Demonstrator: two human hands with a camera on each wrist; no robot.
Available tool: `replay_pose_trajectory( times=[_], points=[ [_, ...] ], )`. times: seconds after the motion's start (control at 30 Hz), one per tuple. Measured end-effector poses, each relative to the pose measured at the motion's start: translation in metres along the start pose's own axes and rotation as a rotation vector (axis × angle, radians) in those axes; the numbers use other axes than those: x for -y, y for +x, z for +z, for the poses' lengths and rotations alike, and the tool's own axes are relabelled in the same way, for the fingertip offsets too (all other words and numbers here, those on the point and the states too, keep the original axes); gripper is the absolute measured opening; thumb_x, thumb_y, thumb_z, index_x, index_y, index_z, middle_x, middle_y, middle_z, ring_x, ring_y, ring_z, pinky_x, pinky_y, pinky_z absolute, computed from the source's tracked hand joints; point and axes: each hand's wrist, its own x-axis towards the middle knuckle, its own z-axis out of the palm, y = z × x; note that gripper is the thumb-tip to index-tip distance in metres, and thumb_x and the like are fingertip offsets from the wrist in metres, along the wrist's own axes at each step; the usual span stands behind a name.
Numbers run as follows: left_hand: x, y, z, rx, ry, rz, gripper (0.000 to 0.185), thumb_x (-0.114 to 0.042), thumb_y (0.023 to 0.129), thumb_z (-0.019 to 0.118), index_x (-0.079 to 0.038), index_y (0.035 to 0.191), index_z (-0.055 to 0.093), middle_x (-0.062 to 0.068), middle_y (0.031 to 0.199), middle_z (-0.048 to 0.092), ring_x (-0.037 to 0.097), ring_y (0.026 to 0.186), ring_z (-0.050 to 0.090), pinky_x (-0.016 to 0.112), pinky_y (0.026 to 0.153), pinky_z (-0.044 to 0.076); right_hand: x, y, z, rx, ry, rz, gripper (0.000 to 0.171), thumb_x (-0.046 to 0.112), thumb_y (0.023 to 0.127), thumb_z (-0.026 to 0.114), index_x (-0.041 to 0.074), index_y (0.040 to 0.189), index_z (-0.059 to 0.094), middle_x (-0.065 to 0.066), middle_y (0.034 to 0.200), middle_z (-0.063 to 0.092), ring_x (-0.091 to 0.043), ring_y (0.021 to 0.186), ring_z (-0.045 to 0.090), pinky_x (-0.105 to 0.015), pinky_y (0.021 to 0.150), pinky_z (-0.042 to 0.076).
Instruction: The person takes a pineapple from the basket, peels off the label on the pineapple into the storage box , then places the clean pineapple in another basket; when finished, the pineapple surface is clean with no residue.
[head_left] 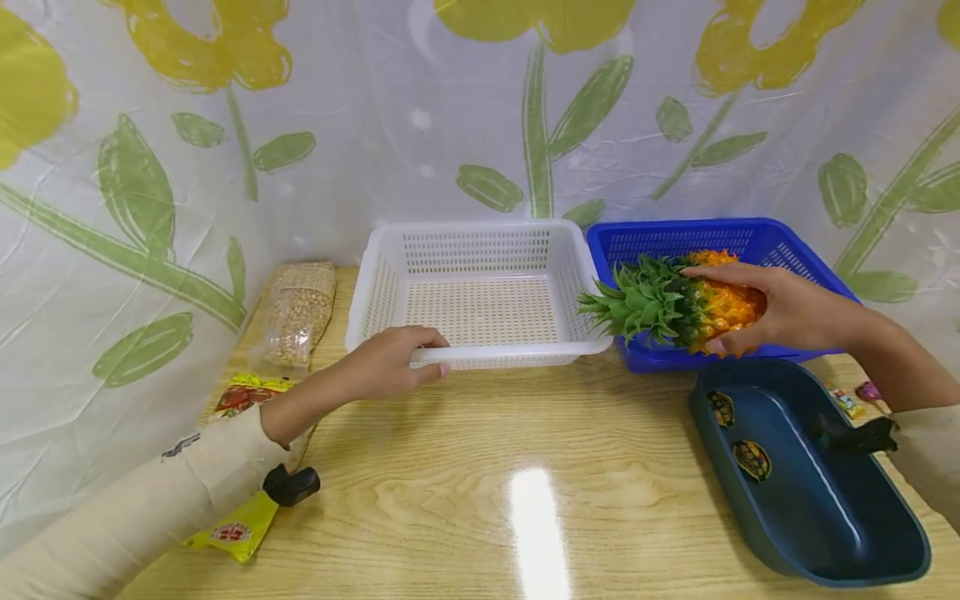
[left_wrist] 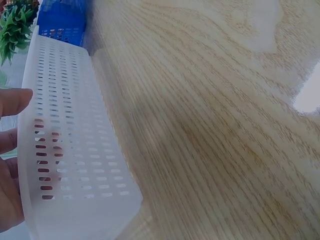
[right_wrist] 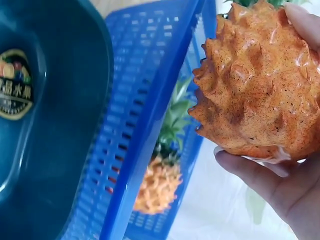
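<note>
Head view, centre frame: left hand (head_left: 393, 362) grips the front rim of 1 white basket (head_left: 480, 354). Right hand (head_left: 787, 310) grasps 1 pineapple (head_left: 675, 307) over 1 blue basket (head_left: 750, 237); right wrist view shows a 2nd pineapple (right_wrist: 157, 187) inside, 1 dark tub (head_left: 810, 492) at lower right.

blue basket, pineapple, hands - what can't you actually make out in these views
- Blue basket: head view, the held pineapple and right hand hide most of its inside.
- Second pineapple: right wrist view, blurred behind the basket wall.
- Left hand: left wrist view, the frame edge and the white basket hide most of it.
- Tray stickers: print too small.
</note>
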Motion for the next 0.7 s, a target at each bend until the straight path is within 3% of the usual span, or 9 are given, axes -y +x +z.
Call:
replay_pose_trajectory(
  times=[0.27,0.5,0.7],
  points=[
    [0.001,0.0,-0.002,0.004,-0.039,0.001,0.029,-0.031,0.1,0.063,-0.013,0.122,0.067,0.007,0.126,0.068,0.03,0.119,0.062,0.051,0.099,0.05,-0.014,-0.002,-0.011,0.037,0.085,0.018,0.087,0.004,0.084,0.08,0.017,0.157,0.035,-0.012,0.096,0.062,-0.026,0.065,0.066,-0.036,0.057,0.058],
    [0.002,0.001,-0.002,0.012,-0.046,0.005,0.03,-0.031,0.1,0.063,-0.012,0.121,0.068,0.006,0.124,0.068,0.029,0.116,0.062,0.05,0.097,0.05,-0.025,0.0,-0.021,-0.05,-0.044,0.073,0.086,0.009,0.079,0.085,0.021,0.153,0.043,-0.001,0.109,0.055,-0.019,0.076,0.059,-0.028,0.059,0.054],
    [0.003,0.001,-0.003,0.016,-0.053,0.009,0.03,-0.033,0.099,0.064,-0.013,0.121,0.068,0.006,0.123,0.069,0.028,0.115,0.063,0.05,0.097,0.05,-0.035,0.001,-0.034,-0.028,-0.057,0.137,0.087,0.01,0.085,0.081,0.025,0.157,0.036,-0.009,0.124,0.05,-0.018,0.081,0.06,-0.029,0.062,0.057]
  ],
)
